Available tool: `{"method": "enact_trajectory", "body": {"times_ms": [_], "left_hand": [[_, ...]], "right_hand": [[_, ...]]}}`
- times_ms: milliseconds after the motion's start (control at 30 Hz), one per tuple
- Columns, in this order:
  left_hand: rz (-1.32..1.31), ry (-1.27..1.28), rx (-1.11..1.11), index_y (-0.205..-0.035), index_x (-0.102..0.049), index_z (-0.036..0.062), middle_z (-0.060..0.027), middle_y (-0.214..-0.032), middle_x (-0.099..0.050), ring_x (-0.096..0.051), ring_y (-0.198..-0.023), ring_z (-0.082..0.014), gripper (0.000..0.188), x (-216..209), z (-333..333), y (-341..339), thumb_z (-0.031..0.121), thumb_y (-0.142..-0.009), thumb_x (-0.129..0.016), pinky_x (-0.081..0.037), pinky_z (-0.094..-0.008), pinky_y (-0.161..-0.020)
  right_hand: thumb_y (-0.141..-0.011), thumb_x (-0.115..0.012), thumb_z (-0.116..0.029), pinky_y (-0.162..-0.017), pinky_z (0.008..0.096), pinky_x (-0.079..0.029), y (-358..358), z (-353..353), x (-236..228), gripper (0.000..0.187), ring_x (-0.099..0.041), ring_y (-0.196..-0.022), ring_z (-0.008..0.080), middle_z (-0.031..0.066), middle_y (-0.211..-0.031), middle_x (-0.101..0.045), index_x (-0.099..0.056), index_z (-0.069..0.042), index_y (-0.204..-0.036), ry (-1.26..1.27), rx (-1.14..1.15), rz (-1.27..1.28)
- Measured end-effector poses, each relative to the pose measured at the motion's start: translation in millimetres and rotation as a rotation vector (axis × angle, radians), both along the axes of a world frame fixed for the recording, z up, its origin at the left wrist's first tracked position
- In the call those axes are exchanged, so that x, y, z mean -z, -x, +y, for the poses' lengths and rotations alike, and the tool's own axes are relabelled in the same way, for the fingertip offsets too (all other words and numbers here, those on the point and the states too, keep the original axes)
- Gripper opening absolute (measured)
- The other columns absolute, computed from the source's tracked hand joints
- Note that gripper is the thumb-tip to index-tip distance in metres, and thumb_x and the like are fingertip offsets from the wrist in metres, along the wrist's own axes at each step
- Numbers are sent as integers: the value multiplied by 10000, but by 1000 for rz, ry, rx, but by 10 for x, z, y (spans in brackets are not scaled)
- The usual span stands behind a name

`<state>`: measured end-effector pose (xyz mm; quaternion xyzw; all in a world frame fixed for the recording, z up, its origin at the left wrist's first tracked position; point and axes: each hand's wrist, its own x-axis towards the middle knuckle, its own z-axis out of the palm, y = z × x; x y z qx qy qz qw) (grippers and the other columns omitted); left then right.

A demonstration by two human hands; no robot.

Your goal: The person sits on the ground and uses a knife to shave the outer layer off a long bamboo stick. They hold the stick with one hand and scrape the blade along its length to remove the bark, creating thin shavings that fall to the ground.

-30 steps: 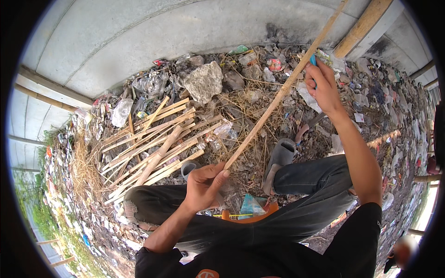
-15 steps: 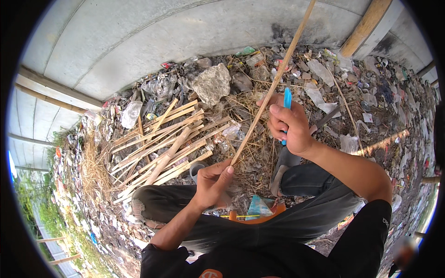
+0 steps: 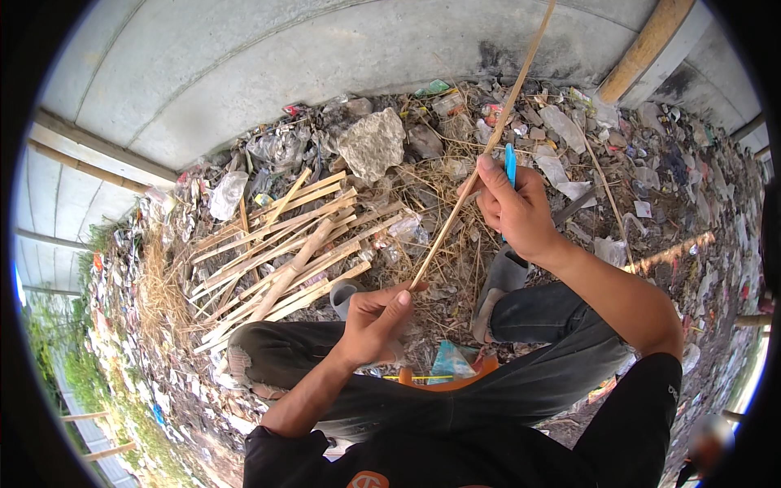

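A long, thin bamboo strip (image 3: 444,230) slants up and away from my lap, its far end running out of the top of the view. Its near end is pinched between the thumb and fingers of my left hand (image 3: 373,325). My right hand (image 3: 521,213) is closed around a slim blue tool that looks like a utility knife (image 3: 510,165). The thumb of that hand lies against the strip; the fingers curl behind it, and any blade is hidden. To the left, a pile of split bamboo strips (image 3: 285,272) lies on the ground.
Litter and dry straw cover the ground. A large pale rock (image 3: 372,145) lies ahead, near the grey concrete wall (image 3: 325,57). Beyond my right hand is a dark flat blade (image 3: 574,206). An orange object (image 3: 488,365) shows between my legs. A wooden post (image 3: 647,50) leans at the far right.
My right hand has shifted a little up along the strip, its thumb now pressed to it. The blue utility knife moved with it. My left hand keeps its hold on the near end.
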<state>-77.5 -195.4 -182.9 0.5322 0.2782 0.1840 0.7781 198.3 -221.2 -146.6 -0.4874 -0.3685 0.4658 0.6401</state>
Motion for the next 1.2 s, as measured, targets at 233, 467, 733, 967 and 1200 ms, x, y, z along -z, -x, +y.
{"method": "enact_trajectory", "body": {"times_ms": [233, 467, 733, 967, 1200], "left_hand": [[-16, 81, 28, -1313, -627, -53, 84, -660, -422, -318, -538, -13, 357, -17, -15, 38, 207, -1096, -515, -254, -224, -500], [-100, 10, -91, -1305, -622, -65, 32, -651, -479, -332, -489, -34, 370, 166, -83, -17, 213, -1092, -502, -253, -227, -463], [-106, 104, 50, -1499, -478, 13, 21, -853, -556, -410, -640, -42, 449, 15, -43, -32, 226, -1104, -478, -335, -211, -571], [-77, -1, 153, -1449, -514, -16, -15, -840, -586, -518, -657, -64, 452, -59, -55, -10, 266, -1097, -489, -423, -211, -602], [-80, -23, 136, -1357, -608, -29, -52, -913, -663, -588, -739, -85, 367, -49, -53, -5, 120, -1023, -632, -496, -251, -693]], "right_hand": [[-1017, -658, -344, -452, 261, -279, 70, -40, -24, 359, -366, -486, 30, -84, -557, -420, -699, -25, -858, 37, 24, -293], [-878, -798, -409, -551, 316, -424, 424, -230, 7, 408, -505, -568, 122, 20, -632, -539, -712, -31, -1005, 145, -270, -599], [-970, -718, -206, -552, 253, -342, 375, -189, 19, 214, -402, -576, 32, -80, -625, -424, -634, -72, -1115, -17, -231, -460], [-958, -717, -236, -583, 252, -376, 202, -152, -207, 239, -449, -635, 40, -61, -692, -483, -636, -80, -1120, 6, -149, -367], [-983, -688, -252, -585, 254, -378, 136, -164, -250, 271, -462, -639, 43, -48, -711, -520, -647, -50, -1159, -73, -70, -482]]}}
